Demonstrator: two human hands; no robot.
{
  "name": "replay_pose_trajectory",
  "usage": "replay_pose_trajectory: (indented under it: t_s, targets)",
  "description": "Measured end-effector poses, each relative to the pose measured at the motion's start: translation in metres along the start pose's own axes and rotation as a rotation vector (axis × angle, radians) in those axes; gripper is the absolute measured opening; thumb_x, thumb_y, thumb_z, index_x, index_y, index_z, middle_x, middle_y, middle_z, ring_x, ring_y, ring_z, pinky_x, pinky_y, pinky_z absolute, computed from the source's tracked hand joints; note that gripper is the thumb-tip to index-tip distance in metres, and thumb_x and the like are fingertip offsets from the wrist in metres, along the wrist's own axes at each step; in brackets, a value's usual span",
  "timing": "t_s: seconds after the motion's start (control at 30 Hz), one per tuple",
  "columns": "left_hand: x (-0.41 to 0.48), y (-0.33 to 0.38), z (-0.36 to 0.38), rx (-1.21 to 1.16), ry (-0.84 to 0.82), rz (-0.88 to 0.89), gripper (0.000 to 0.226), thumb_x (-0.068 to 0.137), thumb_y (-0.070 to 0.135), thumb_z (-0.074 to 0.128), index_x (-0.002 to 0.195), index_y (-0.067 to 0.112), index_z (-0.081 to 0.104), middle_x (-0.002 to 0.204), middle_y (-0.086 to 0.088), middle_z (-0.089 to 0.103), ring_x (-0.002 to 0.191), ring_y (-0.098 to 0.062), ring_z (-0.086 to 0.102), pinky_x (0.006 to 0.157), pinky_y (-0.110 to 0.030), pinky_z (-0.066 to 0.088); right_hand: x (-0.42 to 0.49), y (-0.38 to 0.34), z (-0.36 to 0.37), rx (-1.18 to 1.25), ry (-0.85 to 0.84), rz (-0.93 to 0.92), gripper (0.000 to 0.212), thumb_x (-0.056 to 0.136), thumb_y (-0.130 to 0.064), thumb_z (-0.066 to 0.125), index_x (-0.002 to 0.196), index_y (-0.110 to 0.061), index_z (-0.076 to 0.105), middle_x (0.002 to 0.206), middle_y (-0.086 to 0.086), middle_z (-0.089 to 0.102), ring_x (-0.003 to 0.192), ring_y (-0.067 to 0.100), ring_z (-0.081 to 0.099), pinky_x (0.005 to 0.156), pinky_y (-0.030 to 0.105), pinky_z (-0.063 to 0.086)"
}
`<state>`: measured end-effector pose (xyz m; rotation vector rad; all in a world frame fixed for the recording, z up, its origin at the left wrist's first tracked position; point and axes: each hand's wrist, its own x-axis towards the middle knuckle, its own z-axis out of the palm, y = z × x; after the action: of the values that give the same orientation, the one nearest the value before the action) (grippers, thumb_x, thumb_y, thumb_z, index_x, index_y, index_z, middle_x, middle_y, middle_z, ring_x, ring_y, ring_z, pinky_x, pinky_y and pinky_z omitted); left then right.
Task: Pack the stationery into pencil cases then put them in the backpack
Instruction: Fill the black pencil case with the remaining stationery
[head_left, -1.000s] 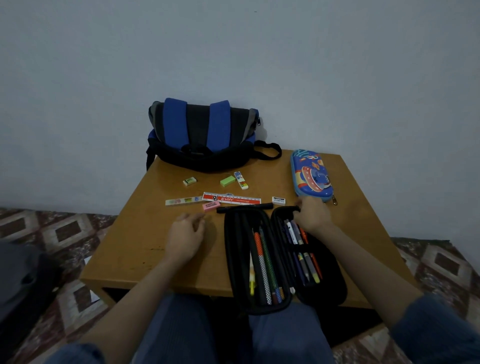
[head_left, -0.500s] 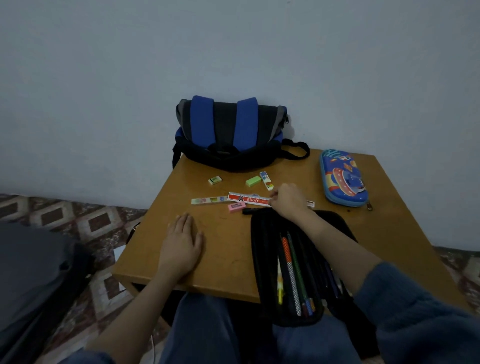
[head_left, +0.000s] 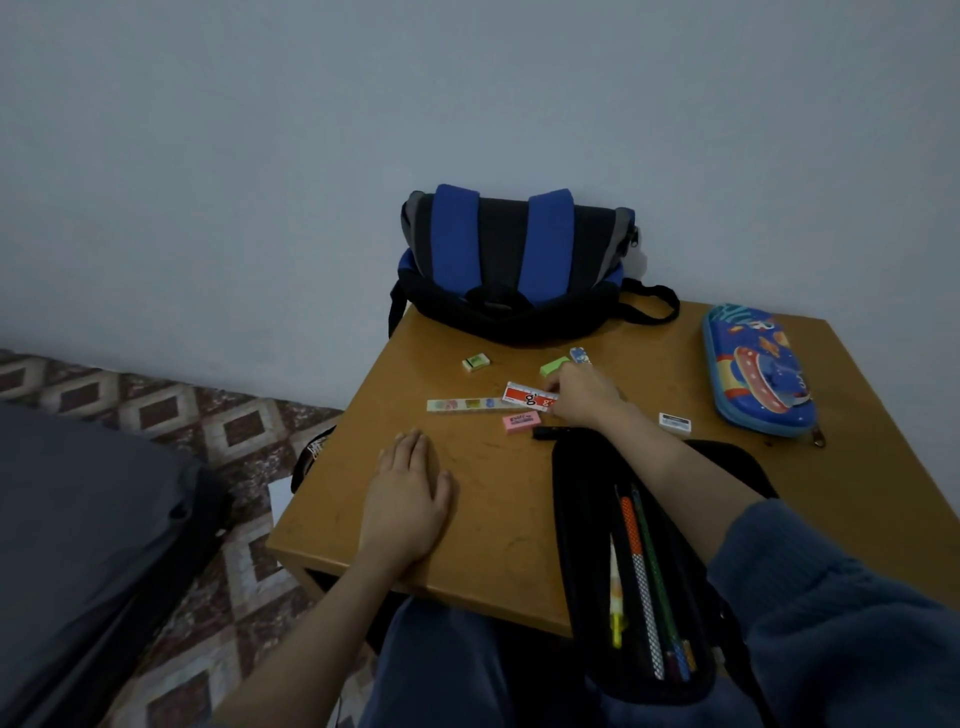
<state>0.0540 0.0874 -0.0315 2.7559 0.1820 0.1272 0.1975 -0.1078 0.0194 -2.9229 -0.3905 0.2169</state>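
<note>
A: Where is the red ruler (head_left: 527, 399)?

B: It lies flat in the middle of the worktop (head_left: 857, 493). Its long side runs left to right. The pale ruler (head_left: 462, 404) lies in the same line, touching its left end.

A: Who has it?

B: The right hand (head_left: 582, 397) covers its right end, with the fingers bent down onto it. I cannot tell if they pinch it.

A: And the other hand?

B: The left hand (head_left: 408, 493) lies flat on the worktop, palm down, fingers straight and close together. It holds nothing.

A: Where is the black pencil case (head_left: 582, 545)?

B: It is open under the right arm. Its long side points from the person to the wall, and its near end hangs off the worktop edge. The pens (head_left: 636, 545) inside lie the same way.

A: What else?

B: A pink eraser (head_left: 521, 422) sits just in front of the rulers. The blue pencil case (head_left: 756, 376) is shut, on the right. The backpack (head_left: 511, 265) sits at the back, by the wall.
</note>
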Motion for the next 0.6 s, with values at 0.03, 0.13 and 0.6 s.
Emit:
replay_pose_trajectory:
  t_s: [0.03,0.13,0.6]
  targets:
    - [0.0,0.0,0.0,0.001,0.002,0.001,0.058,0.098,0.043,0.03,0.147,0.013,0.021,0.155,-0.002,0.019,0.143,-0.018,0.015,0.116,-0.031,0.013,0.001,0.003,0.001,-0.008,0.011,0.004,0.024,0.087,-0.017,0.059,0.11,-0.015,0.068,0.109,0.006,0.065,0.099,0.022,0.059,0.079,0.034,0.051]
    - [0.0,0.0,0.001,0.005,0.01,0.004,0.058,0.097,0.043,0.031,0.147,0.014,0.022,0.155,-0.001,0.02,0.142,-0.017,0.016,0.116,-0.03,0.013,0.002,0.014,0.002,-0.054,0.031,0.045,0.026,0.088,-0.018,0.058,0.113,-0.012,0.065,0.112,0.009,0.063,0.099,0.024,0.059,0.08,0.034,0.052]
    - [0.002,0.001,0.002,0.003,0.019,-0.005,0.059,0.097,0.044,0.033,0.146,0.014,0.023,0.154,-0.001,0.022,0.142,-0.017,0.018,0.114,-0.031,0.018,0.001,-0.005,-0.004,-0.2,0.01,-0.073,0.034,0.089,-0.037,0.057,0.122,-0.029,0.061,0.13,0.009,0.046,0.124,0.027,0.041,0.102,0.043,0.032]
